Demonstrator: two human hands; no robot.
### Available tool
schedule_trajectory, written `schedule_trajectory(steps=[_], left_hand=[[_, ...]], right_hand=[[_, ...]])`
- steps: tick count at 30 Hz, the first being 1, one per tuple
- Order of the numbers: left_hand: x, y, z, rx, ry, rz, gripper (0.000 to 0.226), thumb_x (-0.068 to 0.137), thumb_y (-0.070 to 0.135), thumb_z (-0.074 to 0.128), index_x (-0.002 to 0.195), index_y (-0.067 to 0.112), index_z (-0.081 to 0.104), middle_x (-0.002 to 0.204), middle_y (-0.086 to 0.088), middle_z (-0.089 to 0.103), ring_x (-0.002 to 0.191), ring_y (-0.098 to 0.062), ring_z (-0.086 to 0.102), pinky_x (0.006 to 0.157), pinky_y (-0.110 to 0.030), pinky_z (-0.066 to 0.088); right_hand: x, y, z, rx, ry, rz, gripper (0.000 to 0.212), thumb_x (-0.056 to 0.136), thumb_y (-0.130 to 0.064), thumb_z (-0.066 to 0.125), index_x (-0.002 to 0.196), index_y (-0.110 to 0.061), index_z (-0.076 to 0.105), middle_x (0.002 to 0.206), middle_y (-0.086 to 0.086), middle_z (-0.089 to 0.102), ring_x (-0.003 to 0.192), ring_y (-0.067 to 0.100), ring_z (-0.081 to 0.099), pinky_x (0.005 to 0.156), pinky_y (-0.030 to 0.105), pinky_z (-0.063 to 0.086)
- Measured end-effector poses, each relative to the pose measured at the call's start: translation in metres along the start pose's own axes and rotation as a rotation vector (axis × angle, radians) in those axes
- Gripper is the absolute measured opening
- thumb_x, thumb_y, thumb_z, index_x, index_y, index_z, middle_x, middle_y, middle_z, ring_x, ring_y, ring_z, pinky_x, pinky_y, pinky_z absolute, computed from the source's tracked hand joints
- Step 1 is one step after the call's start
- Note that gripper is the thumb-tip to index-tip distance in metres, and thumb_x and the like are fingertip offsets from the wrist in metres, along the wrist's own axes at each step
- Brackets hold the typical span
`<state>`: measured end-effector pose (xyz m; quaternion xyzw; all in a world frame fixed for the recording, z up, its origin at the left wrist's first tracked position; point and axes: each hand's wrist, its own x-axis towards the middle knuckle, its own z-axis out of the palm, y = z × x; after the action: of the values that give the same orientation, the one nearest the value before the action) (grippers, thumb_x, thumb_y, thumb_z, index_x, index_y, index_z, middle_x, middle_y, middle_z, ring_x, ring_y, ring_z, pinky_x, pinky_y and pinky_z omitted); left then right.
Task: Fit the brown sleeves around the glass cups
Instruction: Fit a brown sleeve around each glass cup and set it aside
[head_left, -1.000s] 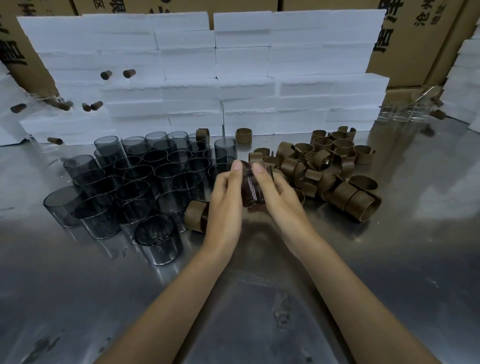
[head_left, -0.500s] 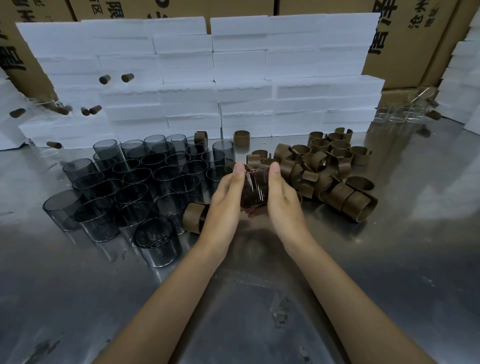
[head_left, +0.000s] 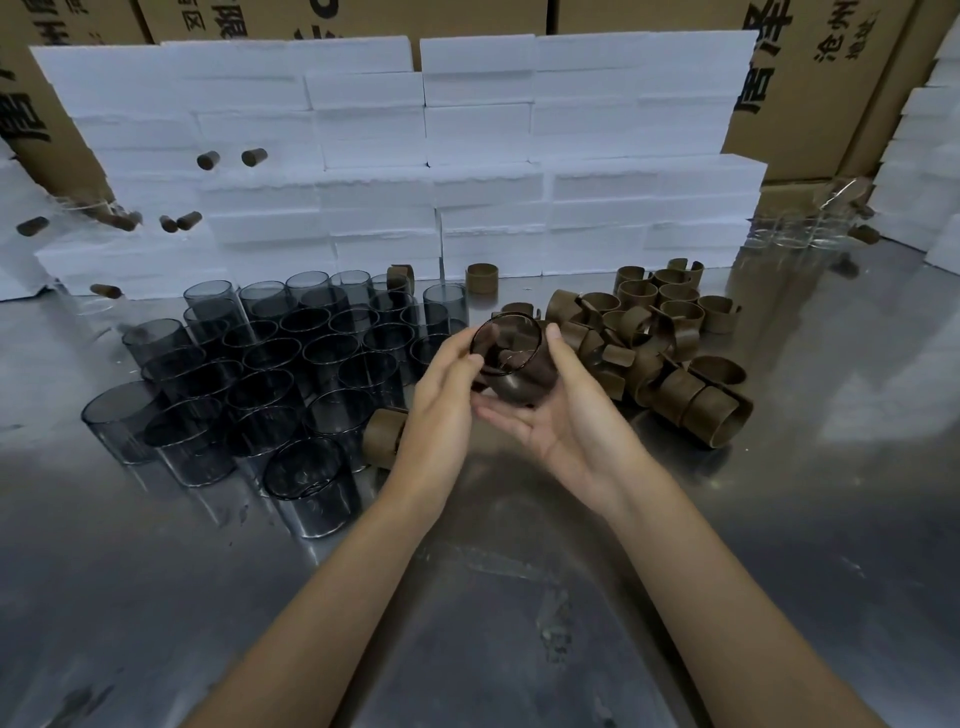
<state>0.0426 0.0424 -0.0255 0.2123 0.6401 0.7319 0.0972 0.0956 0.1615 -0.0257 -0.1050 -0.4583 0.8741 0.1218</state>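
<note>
**Both hands hold one sleeved glass cup above the steel table**

Nearest the camera, two bare forearms reach forward over a scuffed, reflective metal table (head_left: 779, 519). The right hand (head_left: 566, 426) is turned palm up, its fingers curled under and around a smoky glass cup (head_left: 506, 340) that wears a brown sleeve (head_left: 524, 382) round its lower part; the thumb lies along the cup's right side. The left hand (head_left: 441, 395) comes in from the other side, thumb and fingers curved onto the cup's left wall near the rim. The cup is tilted, its open mouth facing up and towards the camera, held clear of the table between the two hands.

Just left of the left wrist a loose brown sleeve (head_left: 382, 439) lies on the table, touching the nearest glasses. Beyond it, a dense cluster of bare grey glass cups (head_left: 270, 374) stands upright, mouths up. To the right of the hands is a heap of empty brown sleeves (head_left: 660, 353), some upright and some on their sides. One lone sleeve (head_left: 481, 278) stands further back.

Behind everything rises a stacked wall of white foam blocks (head_left: 467, 156), with printed cardboard boxes (head_left: 810, 88) behind that.
</note>
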Motion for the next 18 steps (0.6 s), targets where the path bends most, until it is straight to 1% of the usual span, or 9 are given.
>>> schedule_trajectory(steps=[1,2,3,5,7,11,13,16,18], left_hand=[[-0.0016,0.0011,0.0007,0.023,-0.034,0.023,0.035,0.107,0.012,0.043,0.131,0.026,0.065,0.118,0.013,0.074,0.113,0.004,0.065,0.096,-0.014,0.049],[-0.0026,0.0017,0.0012,0.039,-0.069,0.039,0.035,0.106,0.011,0.046,0.132,0.026,0.063,0.118,0.016,0.073,0.112,0.005,0.065,0.095,-0.012,0.049],[-0.0032,0.0015,0.0014,0.049,-0.097,0.053,0.034,0.105,0.011,0.051,0.134,0.025,0.061,0.119,0.016,0.073,0.114,0.003,0.065,0.098,-0.014,0.049],[-0.0047,0.0011,0.0021,0.055,-0.115,0.089,0.036,0.101,0.019,0.063,0.137,0.022,0.058,0.122,0.01,0.073,0.119,-0.004,0.065,0.107,-0.025,0.049],[-0.0056,0.0017,0.0023,0.048,-0.096,0.109,0.051,0.09,0.031,0.071,0.137,0.02,0.056,0.124,0.004,0.073,0.12,-0.008,0.066,0.11,-0.032,0.048],[-0.0044,0.0,-0.0014,0.0,-0.044,0.107,0.057,0.078,0.04,0.078,0.128,0.018,0.058,0.113,0.001,0.077,0.112,-0.012,0.071,0.098,-0.027,0.055],[-0.0035,-0.0012,-0.0025,-0.028,-0.015,0.091,0.057,0.077,0.043,0.078,0.124,0.017,0.059,0.106,0.0,0.079,0.105,-0.011,0.073,0.089,-0.021,0.056],[-0.0028,0.0,-0.0011,-0.02,0.03,0.062,0.05,0.081,0.051,0.071,0.117,0.017,0.061,0.093,0.003,0.079,0.092,-0.005,0.073,0.078,-0.015,0.054],[-0.0006,-0.0006,-0.0019,-0.009,0.057,0.049,0.041,0.093,0.049,0.062,0.115,0.015,0.063,0.099,0.003,0.078,0.097,-0.008,0.072,0.084,-0.022,0.057]], right_hand=[[-0.0005,-0.0015,-0.0009,0.04,-0.014,0.008,0.045,0.106,-0.047,0.045,0.13,-0.014,0.062,0.122,0.016,0.073,0.11,0.034,0.072,0.096,0.041,0.059],[-0.0008,-0.0028,-0.0017,0.07,-0.025,0.008,0.045,0.107,-0.045,0.043,0.132,-0.012,0.062,0.124,0.016,0.072,0.114,0.033,0.071,0.098,0.041,0.057],[-0.0009,-0.0037,-0.0021,0.092,-0.035,0.007,0.045,0.108,-0.043,0.042,0.133,-0.011,0.061,0.127,0.017,0.071,0.118,0.033,0.069,0.102,0.041,0.055],[-0.0015,-0.0048,-0.0015,0.12,-0.051,0.009,0.045,0.109,-0.039,0.041,0.134,-0.008,0.061,0.131,0.019,0.068,0.126,0.035,0.063,0.108,0.044,0.05],[-0.002,-0.005,-0.0009,0.127,-0.069,0.003,0.044,0.109,-0.035,0.042,0.135,-0.005,0.061,0.133,0.019,0.067,0.129,0.037,0.061,0.111,0.046,0.048],[-0.0011,-0.0038,-0.0007,0.063,-0.095,-0.026,0.046,0.106,-0.031,0.048,0.139,0.0,0.057,0.132,0.02,0.068,0.127,0.033,0.063,0.11,0.045,0.049],[-0.0003,-0.0018,-0.0013,0.007,-0.086,-0.043,0.045,0.106,-0.03,0.05,0.137,0.001,0.06,0.131,0.021,0.068,0.127,0.034,0.062,0.111,0.045,0.049],[-0.0012,-0.0002,0.0002,-0.053,-0.107,-0.067,0.035,0.107,-0.029,0.049,0.124,-0.007,0.071,0.127,0.019,0.07,0.119,0.028,0.067,0.096,0.036,0.057],[-0.0021,0.0002,0.0019,-0.067,-0.112,-0.068,0.031,0.106,-0.03,0.052,0.119,-0.012,0.074,0.128,0.018,0.07,0.118,0.027,0.068,0.094,0.035,0.057]])
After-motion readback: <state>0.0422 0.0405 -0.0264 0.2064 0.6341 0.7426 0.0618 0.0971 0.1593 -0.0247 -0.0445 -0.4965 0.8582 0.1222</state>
